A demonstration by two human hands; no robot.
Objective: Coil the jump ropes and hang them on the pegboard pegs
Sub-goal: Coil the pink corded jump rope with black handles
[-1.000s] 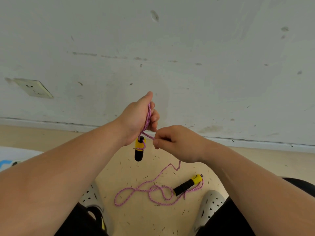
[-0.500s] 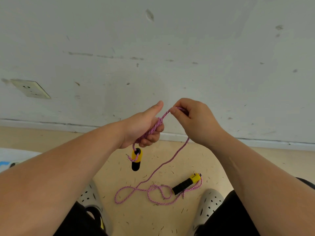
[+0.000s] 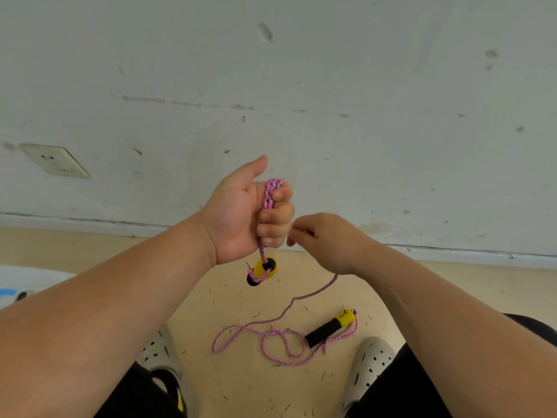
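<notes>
- Jump rope [image 3: 272, 193]: was pink, braided, flecked with dark specks.
- Hanging handle [image 3: 261, 271]: was yellow with a black end.
- Floor handle [image 3: 324, 330]: had a black grip and a yellow cap.
- Wall [image 3: 361, 86]: was pale grey-white, marked with dark scuffs.
- Floor [image 3: 235, 387]: was beige, scattered with thin dark flecks.
- Shoes [image 3: 372, 366]: were off-white, dotted with dark holes.
- Trousers [image 3: 401, 387]: were black.
- Wall socket [image 3: 54, 159]: was cream.
</notes>
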